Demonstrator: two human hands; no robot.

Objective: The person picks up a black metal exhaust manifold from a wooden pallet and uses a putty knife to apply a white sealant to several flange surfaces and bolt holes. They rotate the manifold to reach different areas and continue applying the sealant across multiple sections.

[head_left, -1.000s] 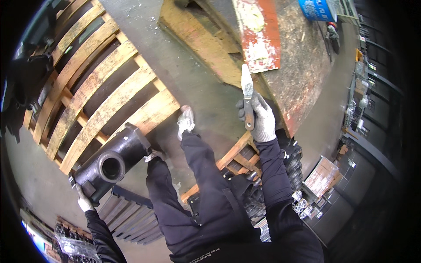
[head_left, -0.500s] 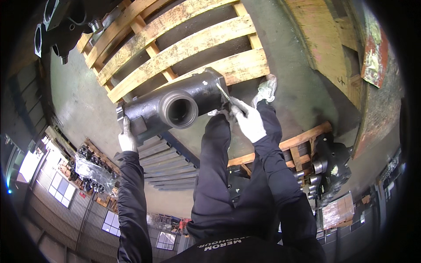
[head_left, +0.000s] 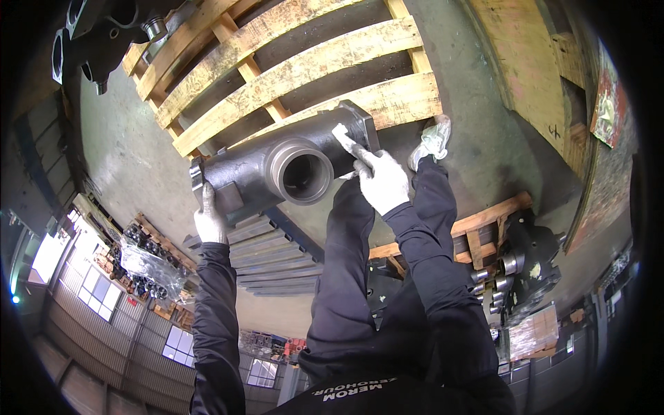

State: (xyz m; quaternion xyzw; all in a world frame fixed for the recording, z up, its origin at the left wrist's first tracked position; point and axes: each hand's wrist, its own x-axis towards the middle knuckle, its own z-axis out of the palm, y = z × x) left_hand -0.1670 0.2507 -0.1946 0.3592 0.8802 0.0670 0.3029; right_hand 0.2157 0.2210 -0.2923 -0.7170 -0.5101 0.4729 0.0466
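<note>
A black cast-metal tee pipe [head_left: 242,169] with flanged ends lies slantwise before me, its round machined side opening [head_left: 304,176] facing up toward me. My left hand [head_left: 209,216], in a white glove, closes on its left end, with the thumb on top and the other fingers mostly hidden. My right hand [head_left: 382,181], also gloved, is closed near the right flange. From its fingers a slim tool with a pale, flat tip [head_left: 340,131] reaches onto the pipe's upper surface. The tool's exact kind is unclear, and its handle is hidden in my grip.
Beyond the pipe is a wooden pallet [head_left: 332,59]. Dark slats [head_left: 277,256] lie below the pipe's left side. More black castings stand at upper left [head_left: 104,48] and on a pallet at right [head_left: 529,256]. A wooden board [head_left: 526,62] rises at the far right.
My right hand has moved up and inward, bringing the tool's tip from beside the right flange onto the pipe's upper surface. My left hand keeps its hold. The whole view has shifted slightly.
</note>
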